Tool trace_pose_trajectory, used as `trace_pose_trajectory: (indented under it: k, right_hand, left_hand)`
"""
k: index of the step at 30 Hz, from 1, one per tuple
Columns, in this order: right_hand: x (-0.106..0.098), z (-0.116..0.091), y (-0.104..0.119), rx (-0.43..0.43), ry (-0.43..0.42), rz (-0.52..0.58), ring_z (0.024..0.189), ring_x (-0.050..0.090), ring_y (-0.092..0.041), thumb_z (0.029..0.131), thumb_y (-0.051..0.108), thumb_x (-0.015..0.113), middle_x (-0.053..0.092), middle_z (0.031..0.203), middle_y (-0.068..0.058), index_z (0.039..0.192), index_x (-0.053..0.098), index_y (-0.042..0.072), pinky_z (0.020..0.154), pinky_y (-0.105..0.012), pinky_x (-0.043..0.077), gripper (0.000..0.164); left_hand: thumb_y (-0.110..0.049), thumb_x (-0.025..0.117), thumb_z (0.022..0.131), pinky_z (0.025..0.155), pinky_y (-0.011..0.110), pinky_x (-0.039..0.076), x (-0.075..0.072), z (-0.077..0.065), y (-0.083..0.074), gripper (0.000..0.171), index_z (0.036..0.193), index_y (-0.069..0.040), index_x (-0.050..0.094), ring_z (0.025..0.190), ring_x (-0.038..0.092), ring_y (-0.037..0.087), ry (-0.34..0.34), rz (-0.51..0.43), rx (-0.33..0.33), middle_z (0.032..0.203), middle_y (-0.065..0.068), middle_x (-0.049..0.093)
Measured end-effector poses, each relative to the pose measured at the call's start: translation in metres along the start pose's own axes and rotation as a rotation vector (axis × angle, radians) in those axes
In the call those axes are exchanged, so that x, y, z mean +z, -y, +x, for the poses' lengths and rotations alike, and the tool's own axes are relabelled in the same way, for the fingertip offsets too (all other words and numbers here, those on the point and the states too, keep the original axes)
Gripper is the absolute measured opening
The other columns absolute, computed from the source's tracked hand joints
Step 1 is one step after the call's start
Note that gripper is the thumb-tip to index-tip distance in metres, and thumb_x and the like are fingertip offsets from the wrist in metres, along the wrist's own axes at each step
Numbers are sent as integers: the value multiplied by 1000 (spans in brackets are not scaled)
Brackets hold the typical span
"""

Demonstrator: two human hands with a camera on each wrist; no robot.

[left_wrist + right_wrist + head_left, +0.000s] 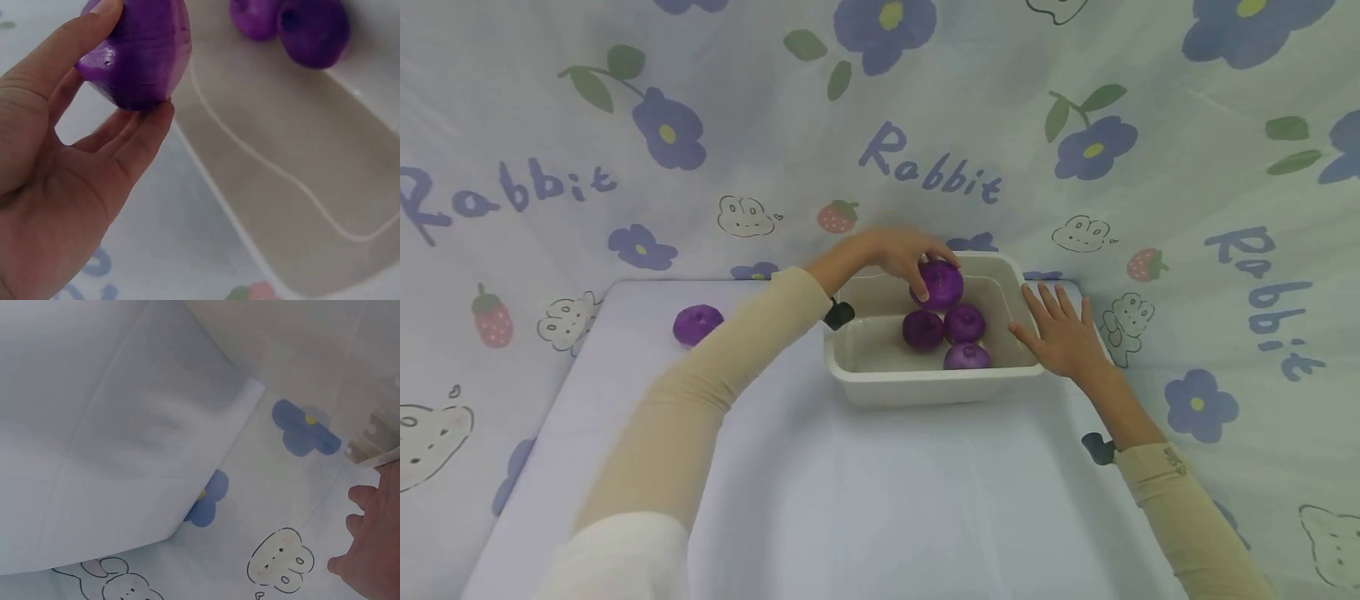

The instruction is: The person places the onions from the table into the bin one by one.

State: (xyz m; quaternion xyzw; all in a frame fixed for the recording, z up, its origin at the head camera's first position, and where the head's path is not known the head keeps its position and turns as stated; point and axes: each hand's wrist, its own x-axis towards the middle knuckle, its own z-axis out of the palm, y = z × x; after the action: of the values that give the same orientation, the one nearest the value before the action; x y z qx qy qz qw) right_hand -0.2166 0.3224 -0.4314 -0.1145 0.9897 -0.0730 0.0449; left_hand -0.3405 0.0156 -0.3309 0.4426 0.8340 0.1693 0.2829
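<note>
Fingers and thumb of my left hand (895,252) (75,150) grip a purple onion (943,285) (140,56) over the back of a white plastic box (925,388). In the head view, this onion partly overlaps the others. Inside the box lie a dark purple onion (922,332), a second onion (965,323) beside it, and a paler one (967,357) by the front wall. My right hand (1062,333) rests at the box's right rim with straight, spread fingers. In the right wrist view, part of that hand (381,534) shows at the right edge.
Another purple onion (696,323) lies on the white table (880,500), left of the box and partly behind my left sleeve. A cloth (775,150) printed with flowers and rabbits hangs behind the table and around its sides.
</note>
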Motion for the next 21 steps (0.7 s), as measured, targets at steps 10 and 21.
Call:
trace_pose_trajectory:
  k: [10, 21]
  right_hand:
    - [0, 0, 1, 1, -4, 7, 149, -8, -41, 102, 64, 25, 3, 164, -21, 161, 8, 11, 111, -64, -17, 81]
    - [0, 2, 0, 9, -4, 10, 149, -5, -41, 101, 64, 29, 4, 164, -20, 161, 9, 11, 112, -63, -16, 82]
  left_hand:
    - [-3, 79, 82, 110, 36, 35, 33, 34, 10, 74, 147, -11, 47, 137, 39, 33, 119, -120, 8, 152, 16, 39]
    - [-11, 80, 83, 118, 36, 22, 58, 48, 16, 77, 150, -11, 43, 145, 27, 29, 207, 68, -25, 158, 15, 32]
